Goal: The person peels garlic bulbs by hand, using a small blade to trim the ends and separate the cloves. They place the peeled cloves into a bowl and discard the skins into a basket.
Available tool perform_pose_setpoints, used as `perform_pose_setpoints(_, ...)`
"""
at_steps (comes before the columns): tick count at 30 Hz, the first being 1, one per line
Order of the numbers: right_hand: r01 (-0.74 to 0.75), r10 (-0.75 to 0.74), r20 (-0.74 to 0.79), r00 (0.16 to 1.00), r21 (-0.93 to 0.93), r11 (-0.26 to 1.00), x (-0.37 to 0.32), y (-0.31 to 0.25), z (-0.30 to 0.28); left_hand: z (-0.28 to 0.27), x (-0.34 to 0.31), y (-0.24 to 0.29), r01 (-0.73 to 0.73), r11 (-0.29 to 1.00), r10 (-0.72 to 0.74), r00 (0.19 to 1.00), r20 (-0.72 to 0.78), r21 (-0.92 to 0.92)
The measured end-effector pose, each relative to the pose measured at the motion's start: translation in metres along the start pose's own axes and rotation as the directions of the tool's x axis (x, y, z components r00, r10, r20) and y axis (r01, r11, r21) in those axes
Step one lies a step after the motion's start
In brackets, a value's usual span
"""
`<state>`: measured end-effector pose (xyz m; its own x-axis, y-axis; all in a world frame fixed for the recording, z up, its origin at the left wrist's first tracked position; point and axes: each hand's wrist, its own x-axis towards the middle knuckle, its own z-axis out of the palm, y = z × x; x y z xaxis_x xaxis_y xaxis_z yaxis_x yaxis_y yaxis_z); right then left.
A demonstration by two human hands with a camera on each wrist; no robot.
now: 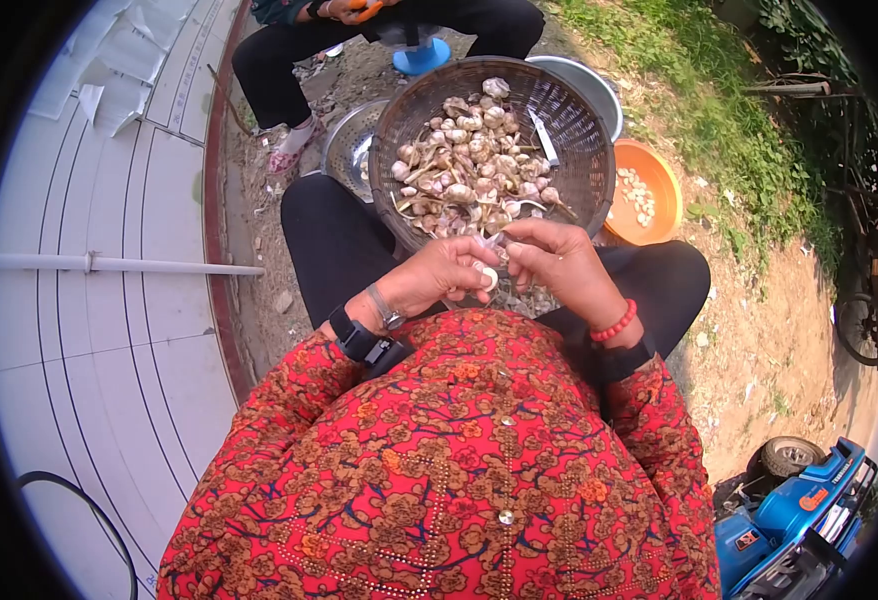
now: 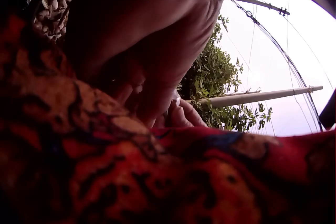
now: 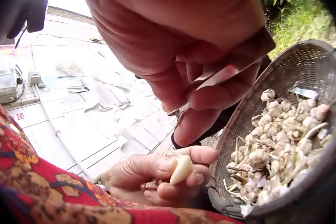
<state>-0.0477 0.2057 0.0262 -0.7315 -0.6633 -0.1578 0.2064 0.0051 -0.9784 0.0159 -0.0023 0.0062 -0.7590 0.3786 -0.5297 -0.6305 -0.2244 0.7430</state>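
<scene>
My left hand point(image 1: 433, 272) pinches a peeled garlic clove point(image 3: 181, 169) between thumb and fingertips, low over the lap. Pale and smooth, the clove shows best in the right wrist view. Close beside it, my right hand point(image 1: 557, 262) has its fingers curled round a small knife point(image 3: 231, 71), whose flat metal blade shows between the fingers in the right wrist view. Just beyond both hands, a dark woven basket point(image 1: 592, 190) holds a heap of unpeeled garlic bulbs point(image 1: 474, 150). In the left wrist view, the sleeve and shirt hide most of the work.
An orange basin point(image 1: 671, 190) with peeled cloves stands right of the basket. A metal colander point(image 1: 344, 140) sits at its left, and a metal basin point(image 1: 604, 90) behind. A light-coloured flat tool point(image 1: 544, 137) lies in the basket. Another person point(image 1: 279, 75) sits opposite.
</scene>
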Motion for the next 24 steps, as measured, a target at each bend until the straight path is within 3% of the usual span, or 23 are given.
perform_pose_setpoints(3, -0.096, 0.089, 0.066, 0.994, 0.119, 0.988, -0.008, -0.023, -0.014, -0.008, 0.003, -0.001, -0.037, 0.998, 0.033, 0.998, -0.058, -0.055)
perform_pose_setpoints(4, -0.171, 0.136, 0.148, 0.98, 0.26, 0.95, -0.009, -0.013, -0.023, -0.011, 0.004, -0.001, -0.049, 0.995, 0.041, 0.996, -0.083, -0.089)
perform_pose_setpoints(5, -0.164, 0.16, 0.141, 0.977, 0.019, 0.986, -0.01, -0.001, -0.025, -0.013, 0.003, -0.002, -0.059, 0.991, 0.046, 0.993, -0.108, -0.122)
perform_pose_setpoints(7, -0.137, 0.201, 0.101, 0.974, -0.445, 0.885, -0.015, 0.026, -0.026, -0.014, 0.003, -0.002, -0.064, 0.994, 0.052, 0.99, -0.131, -0.087)
perform_pose_setpoints(8, -0.056, 0.117, 0.104, 0.988, -0.465, 0.883, -0.015, 0.029, -0.025, -0.014, 0.004, -0.002, -0.063, 0.996, 0.053, 0.989, -0.139, -0.07)
perform_pose_setpoints(10, -0.173, 0.178, 0.064, 0.982, -0.077, 0.982, -0.012, 0.028, -0.024, -0.009, 0.004, 0.0, -0.061, 0.998, 0.063, 0.985, -0.159, 0.016)
perform_pose_setpoints(11, -0.217, 0.211, 0.055, 0.976, 0.13, 0.968, -0.01, 0.022, -0.019, -0.007, 0.003, 0.002, -0.058, 0.996, 0.068, 0.983, -0.171, 0.062)
perform_pose_setpoints(12, -0.256, 0.254, 0.03, 0.967, 0.071, 0.964, -0.007, 0.015, -0.015, -0.005, 0.003, 0.003, -0.061, 0.993, 0.078, 0.983, -0.167, 0.1)
perform_pose_setpoints(17, -0.387, 0.366, 0.128, 0.922, 0.233, 0.892, 0.004, 0.021, -0.001, 0.006, 0.009, 0.004, -0.172, 0.936, 0.216, 0.969, -0.117, 0.307)
perform_pose_setpoints(21, -0.372, 0.351, 0.134, 0.927, 0.192, 0.908, 0.011, 0.035, -0.001, 0.001, 0.022, -0.012, -0.289, 0.833, 0.367, 0.927, -0.08, 0.472)
perform_pose_setpoints(24, -0.371, 0.363, 0.084, 0.928, 0.104, 0.923, 0.013, 0.039, -0.01, 0.008, 0.022, 0.0, -0.222, 0.91, 0.268, 0.959, -0.088, 0.35)
